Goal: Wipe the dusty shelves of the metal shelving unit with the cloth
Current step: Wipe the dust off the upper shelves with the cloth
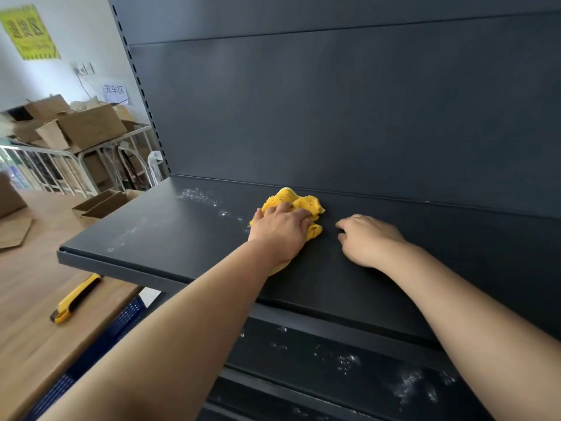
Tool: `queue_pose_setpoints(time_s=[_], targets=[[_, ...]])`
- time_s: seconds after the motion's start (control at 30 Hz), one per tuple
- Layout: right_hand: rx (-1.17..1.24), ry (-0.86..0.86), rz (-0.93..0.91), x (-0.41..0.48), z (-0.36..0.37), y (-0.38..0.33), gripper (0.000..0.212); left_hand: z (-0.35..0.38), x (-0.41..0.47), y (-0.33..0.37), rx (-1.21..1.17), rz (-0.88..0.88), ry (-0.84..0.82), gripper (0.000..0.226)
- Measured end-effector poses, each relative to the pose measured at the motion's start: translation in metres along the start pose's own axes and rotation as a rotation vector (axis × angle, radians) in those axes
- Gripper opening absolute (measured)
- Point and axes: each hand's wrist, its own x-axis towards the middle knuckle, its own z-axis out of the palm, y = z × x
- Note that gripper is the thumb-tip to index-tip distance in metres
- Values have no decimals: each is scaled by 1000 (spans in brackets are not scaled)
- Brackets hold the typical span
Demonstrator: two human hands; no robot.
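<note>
The left hand (280,230) presses flat on the cloth (299,205), fingers spread over it, a palm-down grip that pins it to the upper shelf (182,226) near the centre of the frame, close to the back panel (334,117). The right hand (368,241) rests just beside it on bare metal, fingers loosely curled and holding nothing.

The likely trouble, as I see it, is the white dust (200,197) lying to the left of the cloth. A quick sweep that way could push the powder off the open left end of the shelf, or forward over the front lip onto the lower shelf (349,360), already speckled at the bottom right. The cloth is bunched, so it may smear the dust rather than lift it, and a lump can slip from under the palm on smooth paint.

The cloth is yellow, fluffy and crumpled into soft folds. The shelves are dark matte sheet metal, flat with a folded edge. At the lower left, a yellow utility knife (76,299) lies on a wood-grain counter (36,344).
</note>
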Motion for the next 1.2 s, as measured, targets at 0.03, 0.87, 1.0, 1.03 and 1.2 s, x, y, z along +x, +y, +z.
queue_pose_setpoints(time_s=[0.03, 0.87, 1.0, 1.03, 1.2], targets=[[-2, 1, -19, 1, -1, -5, 38, 0, 2, -5, -2, -11, 1, 44], [222, 25, 103, -4, 22, -47, 44, -21, 4, -92, 46, -145, -101, 50], [289, -26, 65, -15, 24, -45, 47, -15, -31, -62, 51, 13, -102, 48], [296, -25, 58, -20, 24, -44, 46, -13, -40, -57, 58, 46, -93, 48], [269, 26, 53, -43, 26, -48, 42, -15, -71, -38, 51, 124, -57, 45]])
